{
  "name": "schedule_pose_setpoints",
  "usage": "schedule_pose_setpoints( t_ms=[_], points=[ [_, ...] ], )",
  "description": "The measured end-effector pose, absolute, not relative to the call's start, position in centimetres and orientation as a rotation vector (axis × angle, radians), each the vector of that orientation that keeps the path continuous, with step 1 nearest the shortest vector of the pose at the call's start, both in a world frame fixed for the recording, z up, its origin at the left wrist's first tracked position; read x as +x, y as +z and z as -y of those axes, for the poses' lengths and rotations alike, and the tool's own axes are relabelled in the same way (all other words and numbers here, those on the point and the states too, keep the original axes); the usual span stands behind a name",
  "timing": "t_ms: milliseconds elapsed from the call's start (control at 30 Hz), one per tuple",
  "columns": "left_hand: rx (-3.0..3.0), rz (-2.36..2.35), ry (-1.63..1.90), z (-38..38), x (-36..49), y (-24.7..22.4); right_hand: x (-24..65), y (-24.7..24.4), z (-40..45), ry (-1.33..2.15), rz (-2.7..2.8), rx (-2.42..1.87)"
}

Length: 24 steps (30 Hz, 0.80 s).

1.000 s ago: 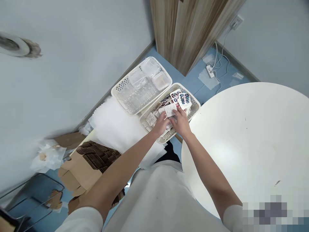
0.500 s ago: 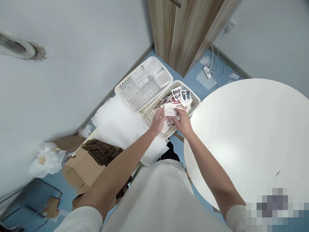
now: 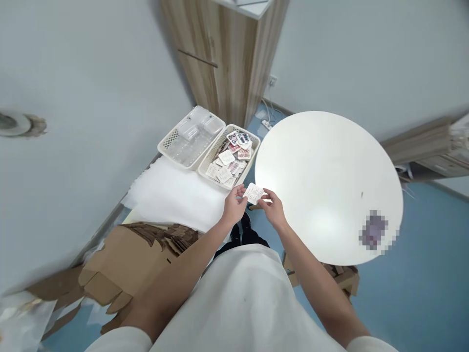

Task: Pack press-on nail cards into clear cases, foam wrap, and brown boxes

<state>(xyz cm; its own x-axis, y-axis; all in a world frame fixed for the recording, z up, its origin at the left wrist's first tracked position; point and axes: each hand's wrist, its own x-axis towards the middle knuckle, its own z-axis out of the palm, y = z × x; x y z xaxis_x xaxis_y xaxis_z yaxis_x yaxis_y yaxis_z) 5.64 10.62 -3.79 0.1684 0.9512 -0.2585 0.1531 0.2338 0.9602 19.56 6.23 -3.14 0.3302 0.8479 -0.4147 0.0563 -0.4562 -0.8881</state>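
A small white card with lines of print [image 3: 253, 193] is held up in front of me, between both hands. My left hand [image 3: 234, 204] pinches its left edge. My right hand [image 3: 272, 207] grips the opposite edge with thumb and fingers. Just beyond the hands stands a cream plastic basket [image 3: 203, 172] filled with similar cards. Several lie printed side up, and a few cards with rows of dark blue and red oval pieces [image 3: 242, 139] rest at its far end. What is on the other side of the held card is hidden.
A second basket [image 3: 163, 149] with clear plastic boxes adjoins the first. White foam sheets [image 3: 172, 193] and flattened brown cardboard [image 3: 124, 256] lie left. A round white table [image 3: 322, 161] stands right, a blurred-out patch over its near side. A wooden cabinet [image 3: 227, 63] rises behind.
Both hands have drawn the card back out from over the basket toward my body, still holding it. My view has shifted, showing more of the round table and floor on the right.
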Motion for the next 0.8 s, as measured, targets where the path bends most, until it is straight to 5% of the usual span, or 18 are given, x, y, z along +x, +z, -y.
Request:
schedule_pose_setpoints(
  t_ms=[467, 800],
  points=[
    [1.279, -1.019, 0.603, -3.9, 16.5, -2.4, 27.8, -1.1, 7.2, 1.018, 0.289, -1.623],
    [1.057, -0.968, 0.448, 0.5, 23.9, 1.2, 33.6, -0.9, 9.5, 0.338, 1.021, -1.792]
  ],
)
